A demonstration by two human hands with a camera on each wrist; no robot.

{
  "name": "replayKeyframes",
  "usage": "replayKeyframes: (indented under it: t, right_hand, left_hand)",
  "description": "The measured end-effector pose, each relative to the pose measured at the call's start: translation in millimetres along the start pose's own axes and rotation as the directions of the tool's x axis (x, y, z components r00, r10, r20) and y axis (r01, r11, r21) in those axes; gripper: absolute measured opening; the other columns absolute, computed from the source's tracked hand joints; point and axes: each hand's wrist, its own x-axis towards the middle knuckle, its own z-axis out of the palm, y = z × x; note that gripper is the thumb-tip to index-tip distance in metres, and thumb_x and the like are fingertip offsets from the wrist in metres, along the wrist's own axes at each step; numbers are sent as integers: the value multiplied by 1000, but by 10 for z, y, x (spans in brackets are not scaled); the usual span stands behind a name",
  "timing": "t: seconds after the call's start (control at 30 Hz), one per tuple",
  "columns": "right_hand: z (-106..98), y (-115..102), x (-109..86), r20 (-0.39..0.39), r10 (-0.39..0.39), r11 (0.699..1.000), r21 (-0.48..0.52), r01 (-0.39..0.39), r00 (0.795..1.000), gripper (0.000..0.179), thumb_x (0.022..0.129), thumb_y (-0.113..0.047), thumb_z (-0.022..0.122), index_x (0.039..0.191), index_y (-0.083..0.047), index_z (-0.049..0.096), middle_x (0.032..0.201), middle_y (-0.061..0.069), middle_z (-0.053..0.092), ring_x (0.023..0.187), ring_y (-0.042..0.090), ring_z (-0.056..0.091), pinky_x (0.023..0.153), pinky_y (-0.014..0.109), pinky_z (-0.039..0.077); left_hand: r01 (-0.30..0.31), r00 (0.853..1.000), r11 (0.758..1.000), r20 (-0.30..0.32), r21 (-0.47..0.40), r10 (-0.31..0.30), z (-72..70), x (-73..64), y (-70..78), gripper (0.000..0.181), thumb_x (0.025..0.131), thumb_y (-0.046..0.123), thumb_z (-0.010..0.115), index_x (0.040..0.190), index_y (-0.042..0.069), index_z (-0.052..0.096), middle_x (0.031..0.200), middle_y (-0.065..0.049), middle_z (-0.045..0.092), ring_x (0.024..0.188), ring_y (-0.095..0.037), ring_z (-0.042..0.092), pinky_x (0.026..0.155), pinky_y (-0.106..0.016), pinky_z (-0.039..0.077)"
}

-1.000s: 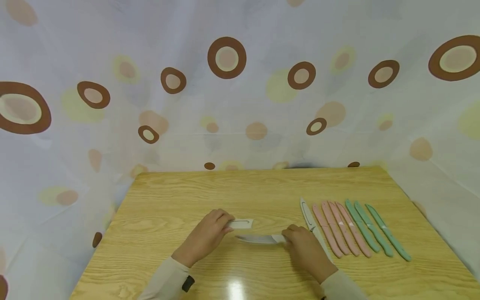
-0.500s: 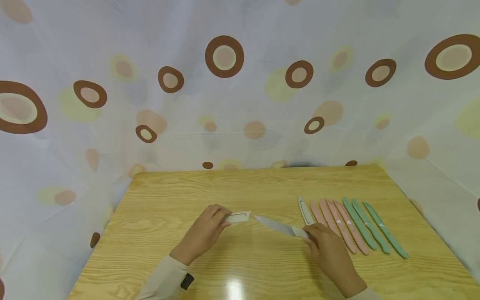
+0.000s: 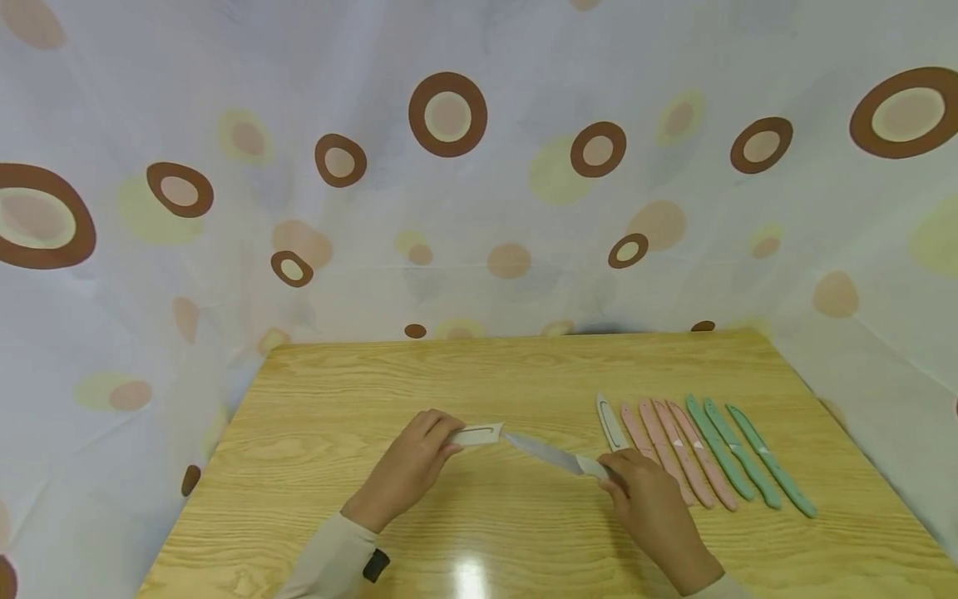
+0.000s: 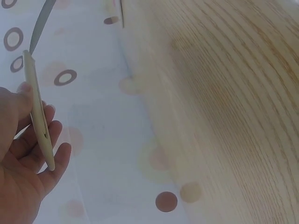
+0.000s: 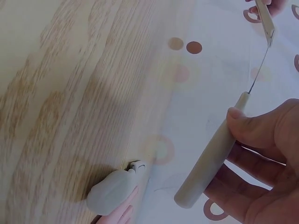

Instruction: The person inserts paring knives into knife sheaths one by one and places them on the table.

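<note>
My left hand (image 3: 407,466) pinches a cream-white knife sheath (image 3: 476,434) between thumb and fingers, its mouth facing right. A kitchen knife (image 3: 550,454) with a white handle is in my right hand (image 3: 654,512), its bare blade slanting up and left. The blade tip is at the sheath's mouth; whether it is just inside or only touching, I cannot tell. In the right wrist view, thumb and fingers grip the knife's handle (image 5: 212,151). The left wrist view shows the sheath edge-on, with the blade (image 4: 42,23) above its end.
Right of my hands lies a row of knives on the wooden table (image 3: 449,383): a white sheathed knife (image 3: 611,423), several pink knives (image 3: 692,464) and green knives (image 3: 771,462). My right hand partly covers the white one. A patterned sheet (image 3: 509,200) hangs behind.
The knife has swung from nearly level to slanting, its tip moving up and right to the sheath's mouth. My right hand has shifted right; my left has raised the sheath slightly.
</note>
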Motion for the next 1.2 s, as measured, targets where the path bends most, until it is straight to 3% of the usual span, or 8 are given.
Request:
replayKeyframes:
  t: [0.2,0.43,0.7,0.93,1.2]
  right_hand:
    - [-11,14,0,-2,-24,999,-40,24,1000,27,71,5,80,96,3,70,94,13,68,81,25,66,68,33,58]
    - [-29,-4,25,-31,-107,986,-133,102,994,27,69,7,80,94,5,70,93,14,67,81,27,65,72,33,58]
    - [11,-51,47,-31,-208,965,-170,200,978,26,71,6,78,95,7,68,92,14,65,76,22,60,69,30,56]
    - [22,-77,62,-78,-248,958,-169,232,966,27,71,7,77,95,9,66,93,15,65,78,24,60,68,31,56]
    - [52,-131,88,-64,-237,958,-184,222,969,26,70,9,77,93,8,66,92,15,64,80,26,60,71,33,57]
  left_hand:
    - [-38,999,999,-4,24,38,15,-7,4,26,92,12,64,116,2,61,109,-5,59,98,-15,56,82,-23,53]
    - [-95,995,993,-6,70,96,51,-19,-4,25,89,9,67,112,3,61,108,-7,60,98,-18,57,83,-24,53]
    - [-132,991,984,41,118,128,88,59,41,25,90,13,67,113,5,62,110,-5,59,100,-17,57,87,-23,51]
    - [-142,990,985,31,99,139,76,104,79,26,89,12,68,113,5,62,107,-3,58,98,-15,55,85,-21,51]
    - [-215,976,971,-13,103,217,148,128,127,25,86,10,71,109,6,62,102,-2,57,92,-14,54,80,-19,50]
